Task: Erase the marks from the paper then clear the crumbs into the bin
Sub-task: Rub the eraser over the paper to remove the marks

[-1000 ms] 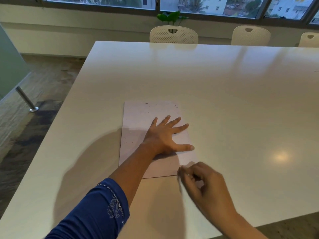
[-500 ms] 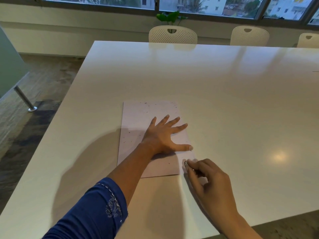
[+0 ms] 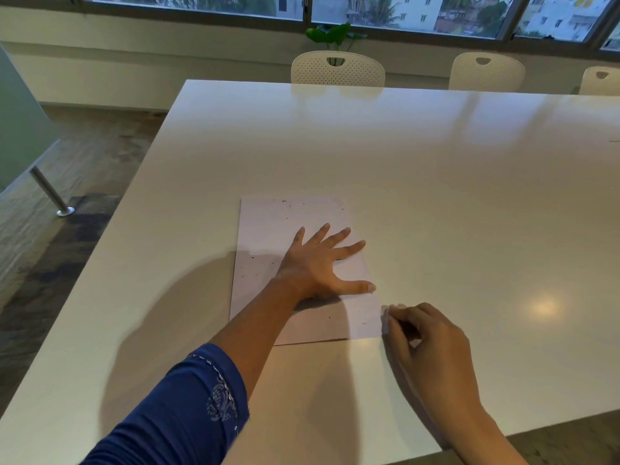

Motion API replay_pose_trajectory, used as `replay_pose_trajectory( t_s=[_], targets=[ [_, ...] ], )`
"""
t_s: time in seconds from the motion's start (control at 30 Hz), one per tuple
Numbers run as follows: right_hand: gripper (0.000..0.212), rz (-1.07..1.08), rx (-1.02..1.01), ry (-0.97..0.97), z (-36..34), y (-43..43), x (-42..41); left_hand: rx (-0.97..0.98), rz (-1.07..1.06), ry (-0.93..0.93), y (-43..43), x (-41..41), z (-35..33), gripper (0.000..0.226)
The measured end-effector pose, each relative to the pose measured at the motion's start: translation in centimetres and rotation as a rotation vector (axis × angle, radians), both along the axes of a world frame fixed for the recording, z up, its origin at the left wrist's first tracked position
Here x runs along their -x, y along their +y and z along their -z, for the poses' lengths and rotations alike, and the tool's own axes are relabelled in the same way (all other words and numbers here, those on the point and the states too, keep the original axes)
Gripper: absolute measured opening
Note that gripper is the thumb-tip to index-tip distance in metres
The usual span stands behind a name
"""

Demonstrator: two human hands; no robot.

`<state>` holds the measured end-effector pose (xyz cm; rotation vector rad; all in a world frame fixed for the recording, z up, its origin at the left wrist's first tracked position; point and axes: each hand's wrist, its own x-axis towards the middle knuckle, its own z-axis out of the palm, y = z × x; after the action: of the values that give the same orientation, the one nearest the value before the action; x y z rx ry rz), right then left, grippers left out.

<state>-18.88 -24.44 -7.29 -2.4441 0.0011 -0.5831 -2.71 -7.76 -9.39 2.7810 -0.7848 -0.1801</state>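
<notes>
Head view: the paper [image 3: 268,229], speckled with crumbs [image 3: 285,201], is laid on the white table [image 3: 436,196] and pinned by the left hand [image 3: 315,266], fingers spread straight. At its right edge, seemingly an eraser [image 3: 385,317] is pinched by the curled right hand [image 3: 432,344].

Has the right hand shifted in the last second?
Yes. The right hand, pinching a pale eraser, slid right, off the paper's near right corner to the table just beside its right edge.

Your desk [image 3: 436,196] is smooth, glossy white, throwing back glare. Your paper [image 3: 268,223] is matt, flecked with dark crumbs [image 3: 284,201]. Your sleeve [image 3: 174,407] is blue cloth, embroidered. Chair [image 3: 337,70]: pale perforated plastic, matt.
</notes>
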Motion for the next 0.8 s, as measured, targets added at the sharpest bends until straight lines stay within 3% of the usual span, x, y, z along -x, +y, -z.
replay_pose_trajectory(
  t_s=[0.2,0.43,0.63,0.8],
  targets=[
    [0.014,-0.166,-0.116,0.031,0.5,1.1,0.7,-0.016,0.003,0.004,0.0,-0.1,0.0,0.091],
    [0.006,-0.002,-0.003,-0.027,0.1,-0.9,-0.3,-0.017,0.006,-0.001,-0.1,-0.2,0.1,0.092],
    [0.013,-0.195,-0.063,-0.001,0.6,1.4,-0.1,-0.005,-0.002,0.008,0.0,0.0,0.0,0.09],
    [0.012,-0.14,-0.05,-0.019,1.1,-0.6,-1.6,-0.007,0.003,0.007,0.0,0.0,0.0,0.09]
  ],
)
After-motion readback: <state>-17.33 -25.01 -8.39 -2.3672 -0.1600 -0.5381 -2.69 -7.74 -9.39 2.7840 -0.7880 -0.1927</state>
